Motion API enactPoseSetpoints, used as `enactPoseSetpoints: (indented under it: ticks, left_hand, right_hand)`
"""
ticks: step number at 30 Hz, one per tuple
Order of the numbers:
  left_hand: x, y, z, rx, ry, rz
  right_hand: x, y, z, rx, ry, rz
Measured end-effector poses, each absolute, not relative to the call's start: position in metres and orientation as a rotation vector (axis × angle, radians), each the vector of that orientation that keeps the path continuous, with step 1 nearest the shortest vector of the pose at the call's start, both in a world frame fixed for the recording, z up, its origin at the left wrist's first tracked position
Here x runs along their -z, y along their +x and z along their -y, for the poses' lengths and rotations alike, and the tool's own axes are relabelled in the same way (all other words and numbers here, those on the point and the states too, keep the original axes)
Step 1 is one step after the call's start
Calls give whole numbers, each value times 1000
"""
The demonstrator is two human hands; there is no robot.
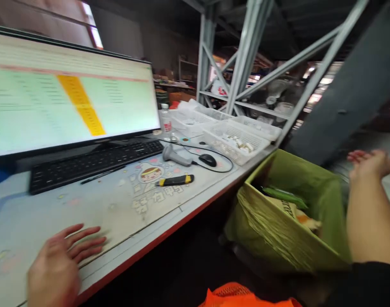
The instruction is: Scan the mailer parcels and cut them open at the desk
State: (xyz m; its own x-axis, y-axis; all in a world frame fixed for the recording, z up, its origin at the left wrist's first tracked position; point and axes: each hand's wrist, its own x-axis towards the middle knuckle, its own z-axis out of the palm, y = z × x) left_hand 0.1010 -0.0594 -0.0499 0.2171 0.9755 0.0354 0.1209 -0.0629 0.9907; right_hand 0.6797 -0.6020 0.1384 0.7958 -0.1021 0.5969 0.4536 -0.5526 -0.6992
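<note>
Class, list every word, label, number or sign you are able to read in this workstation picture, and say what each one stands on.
None can be read for certain.
Wide computer monitor: green spreadsheet rows with an orange band, text too blurred.
Pale printed desk mat: large cartoon-style characters beneath a cartoon face, too smeared to quote.
Small clear plastic bottle: red label, too small.
Paper inside the yellow-green bin: dark print, illegible.

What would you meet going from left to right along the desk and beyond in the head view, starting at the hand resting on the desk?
Left hand → yellow-and-black utility knife → black mouse → white basket → green bag-lined bin → right hand.
</note>
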Motion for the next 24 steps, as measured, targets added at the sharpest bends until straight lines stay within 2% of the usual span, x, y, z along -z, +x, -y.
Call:
enactPoseSetpoints:
  ticks: [2, 3, 6, 9, 12, 17, 21, 24]
  left_hand:
    - [49, 101, 59, -1087, 1335, -1100]
    - [49, 101, 58, -1104, 1294, -1096]
    - [54, 99, 56, -1103, 1261, -1158]
    - [55, 100, 58, -1036, 1359, -1261]
    - [56, 102, 57, -948, 1449, -1364]
    - [61, 102, 50, -756, 1466, -1462]
    - [59, 103, 51, -672, 1522, -1521]
    - [54, 104, 54, -655, 1577, -1536]
  right_hand:
    - [-160, 704, 496, 780, -1679, 313]
    - [-168, 706, 434, 658, -1593, 401]
    - [-173, 682, 236, 333, -1653, 716]
    - [-151, 648, 56, 120, -1782, 882]
    - [-117, 629, -73, 23, -1863, 901]
    - [-71, 618, -168, -34, -1858, 802]
    - [-54, 613, -179, -15, -1834, 694]
    - [-63, 608, -168, 131, -1765, 616]
